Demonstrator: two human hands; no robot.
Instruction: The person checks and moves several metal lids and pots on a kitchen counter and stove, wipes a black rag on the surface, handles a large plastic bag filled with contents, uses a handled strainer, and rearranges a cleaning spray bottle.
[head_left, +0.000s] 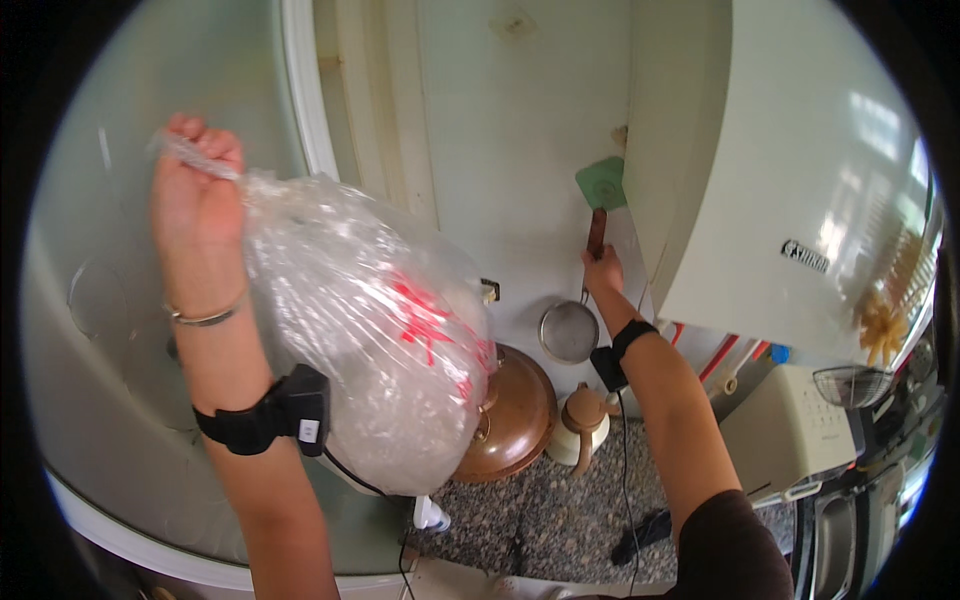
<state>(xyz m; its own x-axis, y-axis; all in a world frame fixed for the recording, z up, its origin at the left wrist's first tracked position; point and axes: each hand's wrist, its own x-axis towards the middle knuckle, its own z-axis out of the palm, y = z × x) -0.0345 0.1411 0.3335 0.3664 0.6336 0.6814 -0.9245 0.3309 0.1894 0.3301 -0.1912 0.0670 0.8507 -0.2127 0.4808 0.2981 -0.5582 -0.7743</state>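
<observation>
My left hand (206, 187) is raised at the left, its fingers closed on the twisted neck of a large clear plastic bag (367, 330) with red printing. The bag hangs full and bulging, its contents hard to make out. Over at the wall, my right hand (604, 271) grips the brown handle (597, 231) of a small metal strainer (569, 331). The handle's top end meets a green square adhesive hook (600, 182) on the wall; whether it still hangs there I cannot tell.
Beneath the bag, a copper-coloured lid (517, 420) and a cream jug (581, 427) stand on a speckled stone counter (555, 510). A white range hood (757, 225) juts out at the right above a cream appliance (795, 427). Frosted glass (112, 225) fills the left side.
</observation>
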